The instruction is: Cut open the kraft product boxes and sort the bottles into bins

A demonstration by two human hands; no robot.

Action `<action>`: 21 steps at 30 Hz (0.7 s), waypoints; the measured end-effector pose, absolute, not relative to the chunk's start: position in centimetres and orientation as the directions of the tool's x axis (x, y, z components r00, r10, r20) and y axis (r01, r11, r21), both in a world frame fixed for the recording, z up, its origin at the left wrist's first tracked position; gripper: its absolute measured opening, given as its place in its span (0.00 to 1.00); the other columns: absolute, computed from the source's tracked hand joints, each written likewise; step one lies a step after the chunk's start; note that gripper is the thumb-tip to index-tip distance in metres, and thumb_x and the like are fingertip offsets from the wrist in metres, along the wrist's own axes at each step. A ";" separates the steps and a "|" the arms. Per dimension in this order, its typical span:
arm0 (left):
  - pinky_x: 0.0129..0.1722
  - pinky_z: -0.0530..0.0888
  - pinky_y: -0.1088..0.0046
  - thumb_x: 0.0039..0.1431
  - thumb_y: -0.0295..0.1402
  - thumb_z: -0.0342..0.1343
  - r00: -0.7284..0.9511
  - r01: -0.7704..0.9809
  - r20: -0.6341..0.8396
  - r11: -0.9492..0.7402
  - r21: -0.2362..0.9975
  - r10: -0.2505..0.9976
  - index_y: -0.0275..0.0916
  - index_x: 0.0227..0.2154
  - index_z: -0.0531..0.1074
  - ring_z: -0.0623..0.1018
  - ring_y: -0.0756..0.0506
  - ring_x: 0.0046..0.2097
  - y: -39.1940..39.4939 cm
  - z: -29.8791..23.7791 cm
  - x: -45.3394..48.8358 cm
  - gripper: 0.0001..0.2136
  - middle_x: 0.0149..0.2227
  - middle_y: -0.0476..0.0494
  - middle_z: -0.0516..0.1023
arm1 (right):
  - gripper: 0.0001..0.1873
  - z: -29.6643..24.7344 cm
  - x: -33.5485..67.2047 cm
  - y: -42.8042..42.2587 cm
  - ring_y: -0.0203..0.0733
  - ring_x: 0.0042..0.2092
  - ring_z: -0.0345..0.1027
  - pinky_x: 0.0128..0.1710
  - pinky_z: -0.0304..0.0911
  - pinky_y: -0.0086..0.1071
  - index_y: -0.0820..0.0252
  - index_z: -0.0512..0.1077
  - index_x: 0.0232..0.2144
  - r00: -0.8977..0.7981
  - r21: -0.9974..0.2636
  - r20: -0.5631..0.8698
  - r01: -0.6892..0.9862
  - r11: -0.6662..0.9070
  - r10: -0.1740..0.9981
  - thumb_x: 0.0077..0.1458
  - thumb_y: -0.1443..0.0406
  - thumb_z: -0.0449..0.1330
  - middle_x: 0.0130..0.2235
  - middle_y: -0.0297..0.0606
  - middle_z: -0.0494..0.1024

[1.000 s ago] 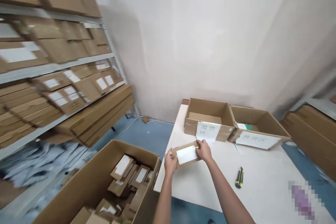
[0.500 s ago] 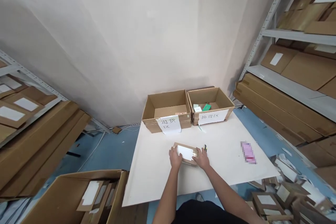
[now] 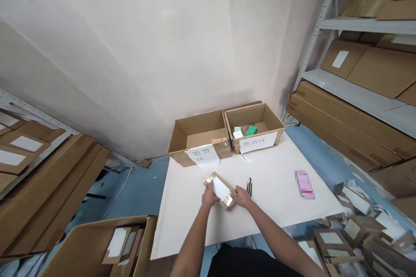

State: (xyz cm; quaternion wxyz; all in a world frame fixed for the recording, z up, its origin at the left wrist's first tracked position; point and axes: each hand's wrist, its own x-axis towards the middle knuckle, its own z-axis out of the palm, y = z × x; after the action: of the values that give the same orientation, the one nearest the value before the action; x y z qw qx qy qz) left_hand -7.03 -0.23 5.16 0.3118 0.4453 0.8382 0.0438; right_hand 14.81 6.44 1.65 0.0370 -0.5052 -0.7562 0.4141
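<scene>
A small cardboard box (image 3: 221, 188) with a white label and shiny tape at its ends is held between my two hands over the white table (image 3: 276, 190). My left hand (image 3: 209, 194) is closed on its left side. My right hand (image 3: 241, 196) grips the right end with the fingers curled. Just right of that hand lies a black and yellow utility knife (image 3: 249, 186) on the table. Part of the box is covered by my fingers.
Behind stand two open cartons with handwritten signs, the left carton (image 3: 182, 153) and the right carton (image 3: 276, 117). A pixelated pink item (image 3: 304, 185) lies right. A big carton (image 3: 81, 242) with parcels is at lower left; parcels (image 3: 334, 242) lie heaped lower right. Shelves (image 3: 357, 24) flank the table.
The small box has been turned clockwise and shifted slightly left, with both hands still on it. The knife now shows fully beside my right hand. The camera view has shifted a little.
</scene>
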 end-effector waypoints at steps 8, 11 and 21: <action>0.57 0.74 0.62 0.37 0.26 0.74 -0.334 0.763 -0.513 0.547 0.345 0.790 0.44 0.63 0.63 0.78 0.31 0.60 2.0 6.2 -8.7 0.47 0.72 0.31 0.61 | 0.21 -0.8 22.0 8.4 0.48 0.57 0.74 0.55 0.64 0.34 0.60 0.72 0.58 -0.215 -0.579 -0.421 0.812 -0.078 0.881 0.63 0.63 0.59 0.56 0.48 0.77; 0.51 0.75 0.65 0.34 0.28 0.76 -0.359 0.738 -0.532 0.582 0.341 0.767 0.45 0.55 0.66 0.81 0.35 0.54 2.0 5.9 -8.6 0.41 0.64 0.38 0.70 | 0.24 -2.4 23.9 9.0 0.49 0.58 0.74 0.54 0.65 0.35 0.59 0.71 0.59 -0.161 -0.499 -0.489 0.858 -0.124 0.857 0.62 0.61 0.60 0.57 0.49 0.76; 0.50 0.74 0.67 0.29 0.24 0.76 -0.408 0.683 -0.544 0.640 0.352 0.734 0.42 0.41 0.68 0.81 0.37 0.55 1.8 4.6 -7.8 0.32 0.69 0.36 0.65 | 0.24 -7.0 20.1 9.1 0.60 0.56 0.77 0.49 0.70 0.45 0.61 0.73 0.52 0.025 -0.280 -0.563 0.935 -0.219 0.826 0.62 0.51 0.61 0.55 0.59 0.77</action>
State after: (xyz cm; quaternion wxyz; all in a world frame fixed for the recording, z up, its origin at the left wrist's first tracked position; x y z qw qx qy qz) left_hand -7.85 1.84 4.64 0.3428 0.4225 0.8382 0.0370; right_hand 20.05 9.14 -7.02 -0.0839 -0.7109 -0.6192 0.3228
